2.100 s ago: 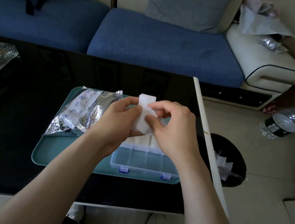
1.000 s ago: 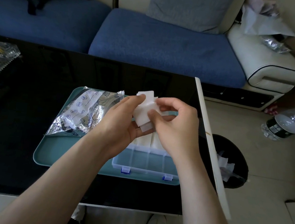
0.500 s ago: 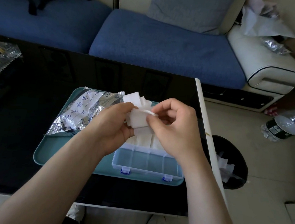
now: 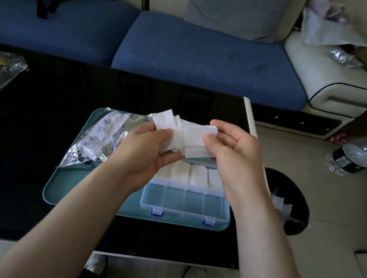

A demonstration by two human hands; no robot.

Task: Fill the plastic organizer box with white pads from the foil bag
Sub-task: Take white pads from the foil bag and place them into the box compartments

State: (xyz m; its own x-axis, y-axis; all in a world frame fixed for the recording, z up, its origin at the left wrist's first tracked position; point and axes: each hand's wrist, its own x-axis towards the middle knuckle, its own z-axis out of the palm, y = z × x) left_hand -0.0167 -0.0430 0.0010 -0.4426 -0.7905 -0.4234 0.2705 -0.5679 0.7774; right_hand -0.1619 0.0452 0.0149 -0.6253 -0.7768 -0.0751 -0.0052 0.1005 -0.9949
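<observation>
Both my hands hold a fanned stack of white pads (image 4: 186,134) above the tray. My left hand (image 4: 146,149) pinches its left part, and my right hand (image 4: 234,150) pinches the right part with thumb on top. Below them the clear plastic organizer box (image 4: 186,202) lies open on the teal tray (image 4: 67,186). Its far row of compartments holds white pads (image 4: 193,175); the near row shows the bare bottom. The crumpled foil bag (image 4: 98,138) lies on the tray's far left, partly behind my left hand.
The tray sits on a black glass table (image 4: 36,108) whose white right edge (image 4: 250,113) is close to my right hand. A black bin (image 4: 287,205) with white scraps stands on the floor to the right. A blue sofa lies beyond, and a water bottle (image 4: 354,156) is on the floor.
The stack of pads has been spread sideways into a fan. My right hand has shifted to the right and opened out, with its thumb now on the rightmost pads.
</observation>
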